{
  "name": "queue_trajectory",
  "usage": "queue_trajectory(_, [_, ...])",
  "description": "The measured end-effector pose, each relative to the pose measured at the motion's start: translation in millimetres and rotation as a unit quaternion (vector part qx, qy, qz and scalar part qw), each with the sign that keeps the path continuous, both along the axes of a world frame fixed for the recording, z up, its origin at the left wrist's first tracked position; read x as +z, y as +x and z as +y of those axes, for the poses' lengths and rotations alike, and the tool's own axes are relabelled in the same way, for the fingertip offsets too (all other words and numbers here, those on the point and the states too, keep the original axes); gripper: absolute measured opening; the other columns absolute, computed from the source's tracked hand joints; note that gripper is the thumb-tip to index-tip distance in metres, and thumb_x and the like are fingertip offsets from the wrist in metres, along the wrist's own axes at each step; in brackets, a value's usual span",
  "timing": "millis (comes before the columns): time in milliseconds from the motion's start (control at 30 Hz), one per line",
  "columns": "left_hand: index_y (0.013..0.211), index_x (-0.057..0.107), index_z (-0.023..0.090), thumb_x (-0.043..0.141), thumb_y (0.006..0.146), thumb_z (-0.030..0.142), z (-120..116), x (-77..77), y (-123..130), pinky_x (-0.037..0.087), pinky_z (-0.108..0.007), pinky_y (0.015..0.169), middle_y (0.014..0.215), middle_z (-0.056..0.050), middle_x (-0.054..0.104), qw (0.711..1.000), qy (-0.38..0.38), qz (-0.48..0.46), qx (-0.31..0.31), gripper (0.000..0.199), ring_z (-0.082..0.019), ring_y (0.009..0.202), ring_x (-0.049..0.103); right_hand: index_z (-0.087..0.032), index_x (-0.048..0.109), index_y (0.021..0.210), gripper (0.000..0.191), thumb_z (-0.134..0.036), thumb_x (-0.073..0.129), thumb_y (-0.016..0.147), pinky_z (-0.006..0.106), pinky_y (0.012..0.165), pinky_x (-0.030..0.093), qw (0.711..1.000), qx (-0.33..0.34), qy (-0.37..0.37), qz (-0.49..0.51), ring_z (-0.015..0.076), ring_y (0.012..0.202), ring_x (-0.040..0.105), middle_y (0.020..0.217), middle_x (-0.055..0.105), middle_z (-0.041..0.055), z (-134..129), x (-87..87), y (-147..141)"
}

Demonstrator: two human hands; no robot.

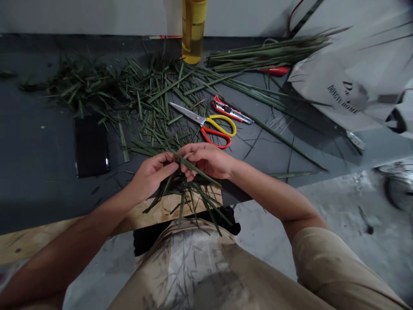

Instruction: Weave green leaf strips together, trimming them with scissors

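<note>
Ahead of my left hand (151, 174) lies a black phone (92, 146); that hand and my right hand (206, 160), both curled closed, pinch a narrow green leaf strip (201, 171) between them. It seems light, stiff and springy, best held close to the pinch.

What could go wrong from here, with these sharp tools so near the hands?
The left hand and right hand pinch a green leaf strip just below the scissors, whose pointed blades lie bare; a careless reach might cut skin. The red cutter knife lies close too, beside loose leaf strips, so it could be overlooked. The tall bottle could also tip if a long strip catches it.
</note>
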State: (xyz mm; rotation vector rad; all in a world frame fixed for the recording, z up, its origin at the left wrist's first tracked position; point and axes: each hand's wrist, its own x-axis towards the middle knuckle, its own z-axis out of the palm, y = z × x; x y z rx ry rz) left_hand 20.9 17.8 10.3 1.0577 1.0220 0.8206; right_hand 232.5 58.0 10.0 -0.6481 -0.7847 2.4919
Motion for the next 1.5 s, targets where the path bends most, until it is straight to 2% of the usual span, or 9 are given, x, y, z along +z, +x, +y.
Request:
queue_trajectory(233, [0.084,0.073,0.019,0.083,0.086,0.04,0,-6.1,-3,0.055,-0.033,0.082,0.077,-0.002,0.069,0.998,-0.018,-0.054,-0.041,0.023,-0.015,0.069,0.061,-0.012,0.067,0.109,0.025,-0.015,0.068,0.084,0.025,0.065,0.065,0.999,0.031,0.0,0.023,0.0144,0.069,0.077,0.083,0.08,0.0036,0,-3.1,0])
queue_trajectory(333, [0.085,0.073,0.018,0.083,0.085,0.039,0,-5.2,-4,0.055,-0.032,0.078,0.077,-0.002,0.07,0.998,-0.026,-0.043,-0.034,0.023,-0.016,0.071,0.063,-0.014,0.067,0.105,0.022,-0.021,0.075,0.086,0.025,0.065,0.064,0.999,0.041,0.007,0.015,0.0133,0.068,0.076,0.082,0.08,0.0023,0,-3.0,1])
queue_trajectory(533, [0.081,0.073,0.019,0.084,0.081,0.043,-1,-0.7,-2,0.053,-0.032,0.07,0.081,-0.005,0.074,0.998,-0.038,-0.016,-0.05,0.026,-0.019,0.072,0.065,-0.016,0.067,0.092,0.032,-0.037,0.087,0.08,0.021,0.058,0.059,0.998,0.037,0.049,-0.016,0.0085,0.059,0.066,0.072,0.073,-0.0029,-2,-0.8,-1])
queue_trajectory(667, [0.092,0.078,0.021,0.085,0.08,0.045,-1,-1.7,-3,0.056,-0.035,0.085,0.095,-0.007,0.078,1.0,0.007,0.018,0.016,0.028,-0.023,0.091,0.072,-0.018,0.06,0.079,0.037,-0.038,0.091,0.075,0.016,0.044,0.041,0.998,-0.012,0.053,-0.042,0.004,0.045,0.043,0.053,0.051,-0.0118,-3,1.2,-4])
queue_trajectory(767, [0.103,0.079,0.021,0.08,0.085,0.048,-1,-2.4,-5,0.057,-0.034,0.089,0.099,-0.008,0.079,0.998,-0.006,0.015,0.06,0.032,-0.023,0.096,0.073,-0.019,0.056,0.075,0.041,-0.037,0.092,0.072,0.015,0.04,0.027,0.994,-0.054,0.058,-0.08,0.0025,0.044,0.03,0.052,0.04,-0.0142,-3,1.5,-6])
queue_trajectory(967, [0.089,0.074,0.02,0.093,0.069,0.036,0,2.2,-1,0.059,-0.032,0.077,0.081,-0.002,0.077,0.996,-0.052,0.028,0.065,0.031,-0.018,0.074,0.071,-0.02,0.057,0.078,0.043,-0.042,0.092,0.072,0.018,0.042,0.032,0.979,-0.108,0.129,-0.118,0.0033,0.046,0.034,0.056,0.048,-0.0122,-8,-4.0,-12])
queue_trajectory(1133, [0.087,0.073,0.02,0.09,0.073,0.032,1,1.1,-1,0.057,-0.028,0.073,0.073,0.0,0.073,0.994,-0.073,-0.004,0.085,0.025,-0.015,0.069,0.07,-0.019,0.066,0.089,0.036,-0.049,0.083,0.082,0.02,0.046,0.036,0.961,-0.114,0.201,-0.154,0.0051,0.049,0.041,0.059,0.052,-0.0095,-10,-5.3,-11])
queue_trajectory(1333, [0.089,0.072,0.019,0.088,0.074,0.03,1,3.0,-1,0.055,-0.025,0.067,0.072,0.002,0.07,0.993,-0.075,-0.021,0.093,0.024,-0.012,0.065,0.066,-0.017,0.068,0.087,0.029,-0.042,0.082,0.08,0.023,0.06,0.041,0.931,-0.122,0.282,-0.199,0.0068,0.061,0.047,0.07,0.06,-0.0052,-15,-5.0,-11])
queue_trajectory(1500, [0.101,0.076,0.019,0.085,0.077,0.034,0,3.7,1,0.054,-0.027,0.064,0.077,0.0,0.072,0.994,-0.076,-0.021,0.077,0.03,-0.013,0.065,0.065,-0.017,0.067,0.082,0.027,-0.043,0.076,0.085,0.024,0.057,0.036,0.931,-0.091,0.282,-0.213,0.0078,0.061,0.044,0.068,0.057,-0.0046,-17,-9.2,-12])
